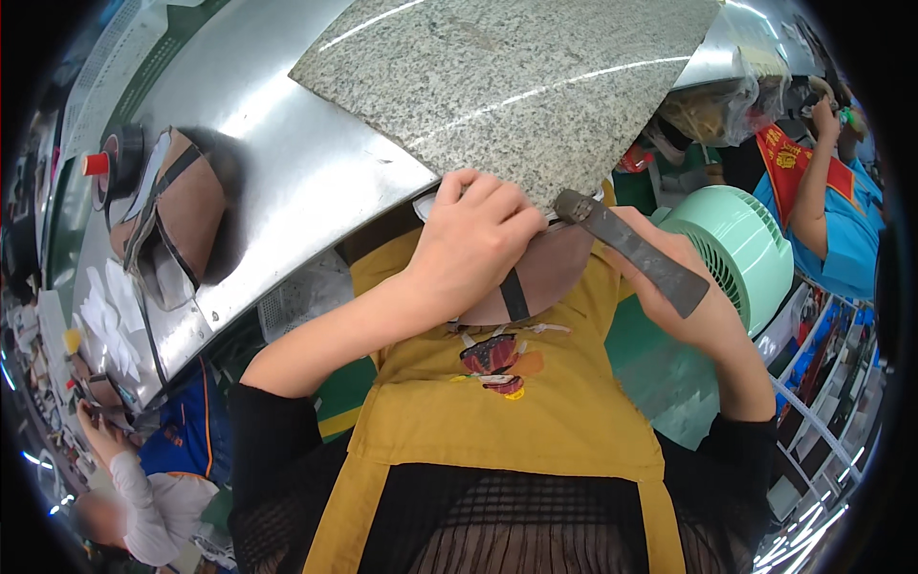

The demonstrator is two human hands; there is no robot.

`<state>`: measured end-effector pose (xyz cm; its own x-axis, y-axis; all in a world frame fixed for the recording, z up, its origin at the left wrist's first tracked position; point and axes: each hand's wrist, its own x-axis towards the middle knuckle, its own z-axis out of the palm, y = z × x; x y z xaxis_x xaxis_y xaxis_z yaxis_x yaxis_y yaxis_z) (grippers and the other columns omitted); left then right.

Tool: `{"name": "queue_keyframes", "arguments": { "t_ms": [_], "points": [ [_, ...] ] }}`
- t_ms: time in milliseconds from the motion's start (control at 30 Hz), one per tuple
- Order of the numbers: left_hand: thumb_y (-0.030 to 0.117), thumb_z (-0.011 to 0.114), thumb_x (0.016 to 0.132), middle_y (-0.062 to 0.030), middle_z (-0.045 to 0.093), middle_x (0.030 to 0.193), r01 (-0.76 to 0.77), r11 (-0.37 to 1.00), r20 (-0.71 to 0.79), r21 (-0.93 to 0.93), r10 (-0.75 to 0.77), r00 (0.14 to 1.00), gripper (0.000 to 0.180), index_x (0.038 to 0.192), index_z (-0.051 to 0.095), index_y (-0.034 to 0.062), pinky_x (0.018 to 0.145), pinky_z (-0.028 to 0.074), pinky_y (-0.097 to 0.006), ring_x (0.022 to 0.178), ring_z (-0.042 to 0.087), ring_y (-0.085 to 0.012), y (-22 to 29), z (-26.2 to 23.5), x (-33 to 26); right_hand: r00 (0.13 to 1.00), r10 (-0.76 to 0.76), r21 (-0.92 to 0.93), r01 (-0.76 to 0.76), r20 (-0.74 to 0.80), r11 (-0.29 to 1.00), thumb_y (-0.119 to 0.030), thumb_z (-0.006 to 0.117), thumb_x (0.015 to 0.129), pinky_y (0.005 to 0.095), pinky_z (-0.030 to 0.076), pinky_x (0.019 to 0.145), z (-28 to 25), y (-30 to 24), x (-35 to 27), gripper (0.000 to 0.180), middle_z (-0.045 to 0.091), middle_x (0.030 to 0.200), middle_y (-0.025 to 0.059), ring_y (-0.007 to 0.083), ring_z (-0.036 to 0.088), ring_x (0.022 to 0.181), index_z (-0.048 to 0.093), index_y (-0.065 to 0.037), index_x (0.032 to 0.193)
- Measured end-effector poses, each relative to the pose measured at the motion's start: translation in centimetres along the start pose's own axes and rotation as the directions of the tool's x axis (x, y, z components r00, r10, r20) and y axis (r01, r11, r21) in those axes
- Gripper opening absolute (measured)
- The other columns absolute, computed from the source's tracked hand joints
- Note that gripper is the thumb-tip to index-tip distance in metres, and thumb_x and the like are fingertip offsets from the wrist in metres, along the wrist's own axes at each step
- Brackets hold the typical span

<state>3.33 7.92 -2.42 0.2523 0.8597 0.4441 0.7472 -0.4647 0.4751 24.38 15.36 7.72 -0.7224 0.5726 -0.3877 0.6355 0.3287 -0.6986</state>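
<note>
My right hand (681,287) is closed round a hammer (639,251), whose dark metal head lies over the near edge of a speckled stone slab (516,86). A brown piece with a black stripe (545,282), perhaps leather or fabric, lies against my lap at that same edge. Curled over its upper edge, the fingers of my left hand (478,239) press it near the slab; the fingertips are partly hidden. Beneath the piece is my yellow apron (507,411). I cannot make out what the brown piece is part of.
A similar folded brown piece (186,215) stands on the metal table (316,182) to the left, beside a black roll with a red knob (120,165) and white scraps (107,316). A mint-green fan (732,249) is close to my right arm. Other people work at both sides.
</note>
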Motion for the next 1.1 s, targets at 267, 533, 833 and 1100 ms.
{"name": "queue_keyframes", "arguments": {
  "t_ms": [267,533,833,1100],
  "points": [
    [0.011,0.062,0.071,0.0008,0.053,0.085,-0.108,0.978,-0.044,0.178,0.117,0.992,0.02,0.09,0.063,0.0115,0.089,0.042,-0.041,0.083,0.053,-0.0167,0.3,0.6,-0.3,0.99,-0.117,0.006,0.117,-0.077,0.993,-0.006,0.05,0.093,0.0321,0.043,0.066,-0.1,0.0,-0.2,0.024,0.051,0.082,0.0129,0.0251,0.05,0.07,0.051,-0.001,0.116],
    [0.009,0.062,0.071,0.0004,0.052,0.08,-0.034,0.989,-0.078,0.143,0.046,0.996,0.013,0.084,0.061,0.0126,0.092,0.04,-0.043,0.085,0.053,-0.0178,0.5,0.4,-0.5,0.996,-0.079,-0.062,0.081,0.041,0.995,-0.005,0.058,0.085,0.0385,0.05,0.072,0.3,-0.1,-0.1,0.038,0.061,0.099,0.0213,0.0386,0.061,0.088,0.049,-0.003,0.122],
    [0.009,0.061,0.073,0.0,0.053,0.084,-0.091,0.984,-0.034,0.154,0.097,0.995,0.011,0.082,0.061,0.0136,0.095,0.039,-0.046,0.09,0.053,-0.0189,0.1,-0.2,-1.0,0.981,-0.159,0.138,0.173,-0.107,0.975,-0.005,0.046,0.094,0.0261,0.04,0.063,0.7,-0.2,0.1,0.018,0.046,0.074,0.0045,0.0143,0.043,0.066,0.05,0.0,0.111],
    [0.008,0.07,0.07,0.0039,0.056,0.086,0.065,0.996,0.008,-0.055,-0.065,0.998,0.02,0.088,0.065,0.0145,0.097,0.039,-0.043,0.088,0.053,-0.0184,-0.8,-0.9,-1.4,0.997,-0.062,-0.04,0.064,0.051,0.997,-0.01,0.058,0.083,0.0403,0.05,0.07,0.9,-0.8,0.1,0.041,0.06,0.092,0.0172,0.0378,0.062,0.086,0.046,-0.004,0.122]
  ]
}}
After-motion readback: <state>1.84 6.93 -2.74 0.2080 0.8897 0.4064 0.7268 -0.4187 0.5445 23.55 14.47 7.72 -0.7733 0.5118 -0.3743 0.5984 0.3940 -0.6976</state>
